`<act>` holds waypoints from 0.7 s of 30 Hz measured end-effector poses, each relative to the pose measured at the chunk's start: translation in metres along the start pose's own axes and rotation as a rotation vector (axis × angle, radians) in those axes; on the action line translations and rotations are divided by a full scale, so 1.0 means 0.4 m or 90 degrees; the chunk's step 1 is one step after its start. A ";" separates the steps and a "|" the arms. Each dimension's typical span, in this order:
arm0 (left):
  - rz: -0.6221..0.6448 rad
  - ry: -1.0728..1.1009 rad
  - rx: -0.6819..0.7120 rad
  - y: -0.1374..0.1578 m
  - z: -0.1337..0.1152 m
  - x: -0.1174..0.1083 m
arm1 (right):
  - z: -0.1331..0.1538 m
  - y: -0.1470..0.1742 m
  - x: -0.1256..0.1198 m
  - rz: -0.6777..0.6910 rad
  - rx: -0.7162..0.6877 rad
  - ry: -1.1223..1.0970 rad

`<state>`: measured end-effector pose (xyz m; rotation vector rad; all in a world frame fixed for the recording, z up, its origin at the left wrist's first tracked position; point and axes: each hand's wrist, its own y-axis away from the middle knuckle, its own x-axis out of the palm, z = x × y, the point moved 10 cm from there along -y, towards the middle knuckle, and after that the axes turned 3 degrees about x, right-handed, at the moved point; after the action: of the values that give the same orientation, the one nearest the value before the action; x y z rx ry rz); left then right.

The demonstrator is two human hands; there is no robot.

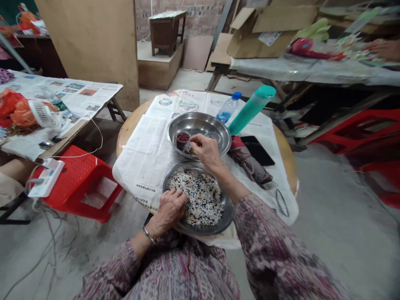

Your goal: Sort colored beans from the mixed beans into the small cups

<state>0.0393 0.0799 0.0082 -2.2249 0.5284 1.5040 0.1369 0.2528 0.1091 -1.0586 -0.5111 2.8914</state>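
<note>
A metal basin (229,214) nearest my body holds a loose mix of white, black, dark red and yellow grains and beans (200,196). Over its left rim lies my left hand (172,205), fingers slightly apart and resting on the mix, thumb hidden. Behind stands a second metal basin (200,118), holding a small clear cup of dark red beans (183,137) and other small cups partly covered by my hand. My right hand (204,149) is above this far basin, just right of the red beans, its fingertips pinched together; anything between them is too small to name.
Newspaper (140,150) covers the round table. To the right are a plastic bottle (229,108), a teal cylinder (253,109), a black tablet-like object (258,151) and a folded umbrella-like bundle (250,164). A red stool (81,179) with a power strip (46,178) stands left.
</note>
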 end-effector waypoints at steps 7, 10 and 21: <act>0.014 0.007 -0.001 0.001 -0.001 0.003 | -0.019 -0.026 -0.035 -0.062 0.010 0.091; 0.003 0.012 -0.003 -0.001 -0.001 0.000 | -0.057 0.080 -0.039 0.021 0.004 0.075; 0.001 -0.013 -0.011 -0.008 -0.012 -0.014 | -0.121 0.428 0.073 0.258 -0.025 0.275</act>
<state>0.0428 0.0808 0.0153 -2.2206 0.5132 1.5365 0.1609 0.1090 0.0031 -1.9254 -0.3633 2.8225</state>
